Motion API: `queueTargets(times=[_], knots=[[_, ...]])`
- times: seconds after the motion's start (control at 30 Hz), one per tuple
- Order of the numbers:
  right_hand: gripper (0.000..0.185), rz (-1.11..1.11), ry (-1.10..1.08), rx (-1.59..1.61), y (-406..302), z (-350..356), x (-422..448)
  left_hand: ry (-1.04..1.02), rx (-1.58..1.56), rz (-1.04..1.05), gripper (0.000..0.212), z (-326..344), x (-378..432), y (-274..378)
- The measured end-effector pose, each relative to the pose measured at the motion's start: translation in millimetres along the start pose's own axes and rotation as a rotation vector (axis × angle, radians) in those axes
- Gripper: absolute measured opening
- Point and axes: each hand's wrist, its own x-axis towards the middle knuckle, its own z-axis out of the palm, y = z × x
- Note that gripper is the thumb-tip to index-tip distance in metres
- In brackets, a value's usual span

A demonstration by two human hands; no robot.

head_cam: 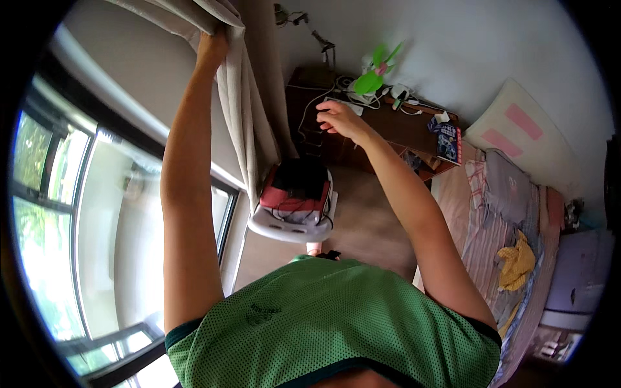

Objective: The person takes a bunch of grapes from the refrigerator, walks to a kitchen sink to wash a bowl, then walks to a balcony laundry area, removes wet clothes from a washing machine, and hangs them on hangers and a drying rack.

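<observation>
My left hand [213, 43] reaches up at the top left, among the folds of a light beige curtain [237, 97]. The cloth covers its fingers, so its grip is hidden. In mid-air, my right hand [339, 119] is stretched forward with its fingers loosely bent and apart, holding nothing. Behind it in the picture stands a dark wooden desk [383, 131] with white cables and a fan with green blades [371, 80]. The curtain hangs down beside a white plastic chair [291, 233] that bears a red and black bag [296, 186].
A large window [53, 218] with dark frames lies on the left. On the right is a bed [465, 233] with striped bedding, a grey pillow [507, 186] and a yellow cloth [516, 262]. Books [447, 140] rest on the desk's right end.
</observation>
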Motion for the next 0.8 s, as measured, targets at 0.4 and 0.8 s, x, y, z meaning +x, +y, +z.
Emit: queueTargets(times=[0.4, 0.8], knots=[[0.028, 0.234, 0.033, -0.024, 72.1, -37.4, 51.0, -0.410, -0.176, -0.381, 0.039, 134.6, 57.4, 18.1], [0.034, 0.188, -0.105, -0.026, 72.5, -27.2, 64.8, -0.416, -0.250, -0.765, 0.031, 63.5, -45.5, 46.9]])
